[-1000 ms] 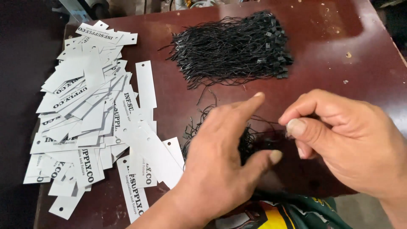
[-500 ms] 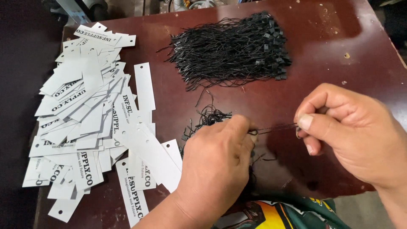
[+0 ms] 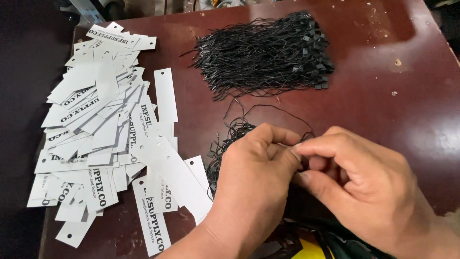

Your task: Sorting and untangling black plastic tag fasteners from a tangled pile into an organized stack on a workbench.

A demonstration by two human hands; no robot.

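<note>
My left hand (image 3: 254, 177) and my right hand (image 3: 364, 177) meet at the fingertips near the table's front edge, both pinching a thin black string loop (image 3: 292, 114) that arcs away from them. Under my left hand lies a small tangle of black strings (image 3: 230, 136). A large bundle of black strings with small square locks (image 3: 266, 52) lies further back. A spread pile of white paper tags with punched holes (image 3: 100, 129) covers the left side. One long white tag (image 3: 179, 180) lies right beside my left wrist.
The dark red-brown table (image 3: 393, 100) has a few crumbs and scuffs at its right rear. Its left edge drops off to a dark floor (image 3: 19, 96). Yellow and green cloth (image 3: 330, 247) shows at the bottom edge.
My left hand left the small tangle and closed its fingers. My right hand drew a string out to the right, then came back in, and both hands now pinch it together.
</note>
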